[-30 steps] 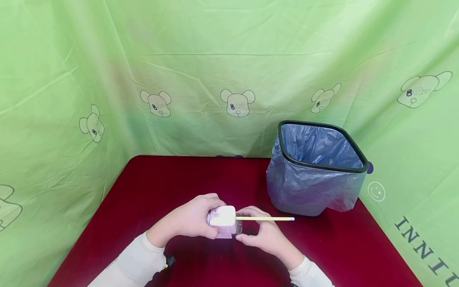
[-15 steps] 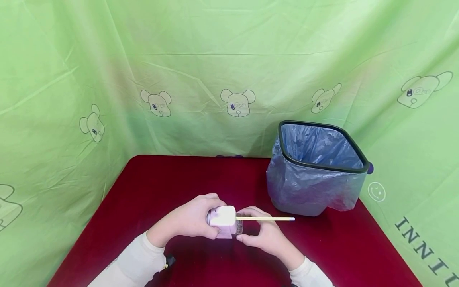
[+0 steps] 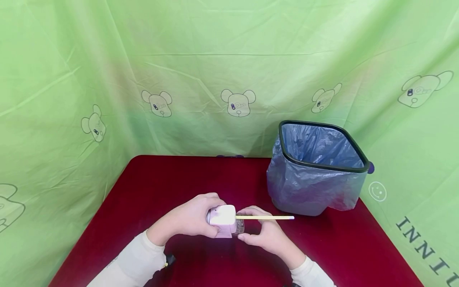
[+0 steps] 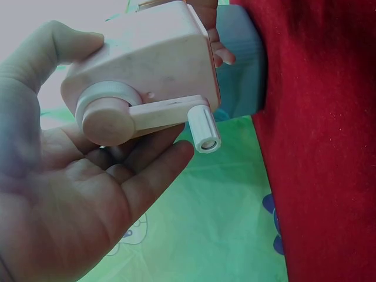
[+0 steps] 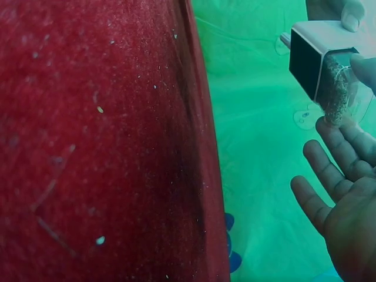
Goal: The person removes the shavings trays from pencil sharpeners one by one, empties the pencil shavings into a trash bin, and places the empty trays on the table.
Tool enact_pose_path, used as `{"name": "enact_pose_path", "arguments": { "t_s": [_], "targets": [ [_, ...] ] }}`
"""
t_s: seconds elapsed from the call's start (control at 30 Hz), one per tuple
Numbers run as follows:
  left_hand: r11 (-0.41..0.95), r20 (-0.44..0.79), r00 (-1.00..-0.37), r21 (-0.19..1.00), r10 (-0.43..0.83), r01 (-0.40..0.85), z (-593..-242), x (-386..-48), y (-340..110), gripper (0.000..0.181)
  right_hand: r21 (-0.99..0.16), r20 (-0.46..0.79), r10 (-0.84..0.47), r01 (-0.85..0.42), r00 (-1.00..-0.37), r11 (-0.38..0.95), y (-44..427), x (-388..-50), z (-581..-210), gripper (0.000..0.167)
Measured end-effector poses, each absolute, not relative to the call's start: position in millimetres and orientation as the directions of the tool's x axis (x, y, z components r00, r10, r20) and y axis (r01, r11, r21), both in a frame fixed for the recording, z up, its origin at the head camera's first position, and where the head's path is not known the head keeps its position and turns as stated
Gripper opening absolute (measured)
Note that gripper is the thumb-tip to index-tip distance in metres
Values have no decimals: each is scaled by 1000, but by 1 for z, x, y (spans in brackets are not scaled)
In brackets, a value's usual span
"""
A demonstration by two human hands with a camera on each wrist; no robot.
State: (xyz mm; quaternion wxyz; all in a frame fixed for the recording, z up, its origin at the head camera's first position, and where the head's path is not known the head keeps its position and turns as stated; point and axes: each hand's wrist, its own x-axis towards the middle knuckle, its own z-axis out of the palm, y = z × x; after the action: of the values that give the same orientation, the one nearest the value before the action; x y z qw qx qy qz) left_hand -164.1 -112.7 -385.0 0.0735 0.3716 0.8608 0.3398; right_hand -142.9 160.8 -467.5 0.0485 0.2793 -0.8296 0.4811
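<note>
My left hand grips a pale pink pencil sharpener, thumb on one side and fingers on the other. Its crank faces the left palm in the left wrist view. From the sharpener's opposite end a yellow pencil sticks out to the right. Below the pencil, a clear shavings drawer stands partly out of the body. Dark, speckled shavings show inside it in the right wrist view. My right hand pinches the drawer between thumb and fingers; the other fingers are spread.
A bin with a black rim and a blue plastic liner stands at the right rear of the red-covered table. Small light specks lie on the red cloth in the right wrist view. Green printed curtains hang around the table.
The drawer has come slightly further out to the right with my right hand, and more of its dark contents shows. My left hand and the sharpener stay nearly still.
</note>
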Motion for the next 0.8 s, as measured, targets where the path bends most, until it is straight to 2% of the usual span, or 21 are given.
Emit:
{"name": "enact_pose_path", "arguments": {
  "t_s": [0.8],
  "targets": [
    [505, 139, -722, 625, 678, 595, -381, -165, -117, 41, -781, 366, -386, -505, -847, 368, 169, -145, -468, 56]
  ]
}}
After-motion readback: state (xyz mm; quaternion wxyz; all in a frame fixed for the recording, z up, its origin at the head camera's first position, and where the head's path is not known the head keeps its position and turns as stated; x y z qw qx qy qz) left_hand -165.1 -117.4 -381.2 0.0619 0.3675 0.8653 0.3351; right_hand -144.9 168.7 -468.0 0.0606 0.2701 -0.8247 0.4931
